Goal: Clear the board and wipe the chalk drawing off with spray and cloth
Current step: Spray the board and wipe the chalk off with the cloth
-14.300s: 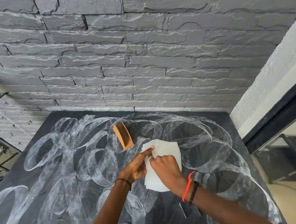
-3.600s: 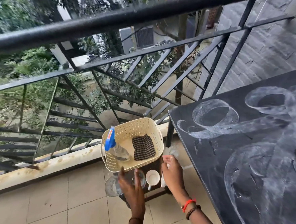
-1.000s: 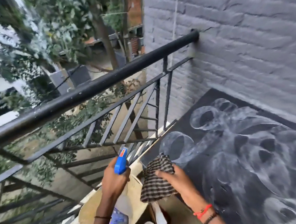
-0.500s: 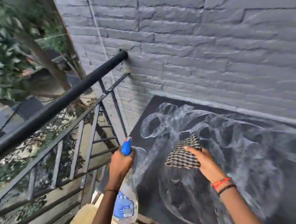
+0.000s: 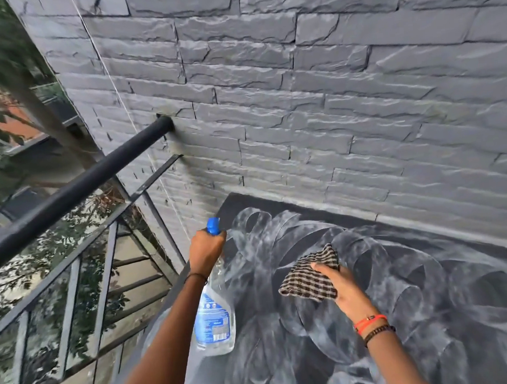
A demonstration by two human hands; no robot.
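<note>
One spray bottle (image 5: 214,317) and one cloth (image 5: 309,275) have come over the board (image 5: 433,299).

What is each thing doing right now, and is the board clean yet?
Left hand, grips the neck of the spray bottle.
Spray bottle, held upright at the board's left edge, blue top up.
Right hand, holds the cloth.
Cloth, bunched up over the board; cannot tell if it touches.
Board, covered in white chalk loops, not wiped yet.
</note>
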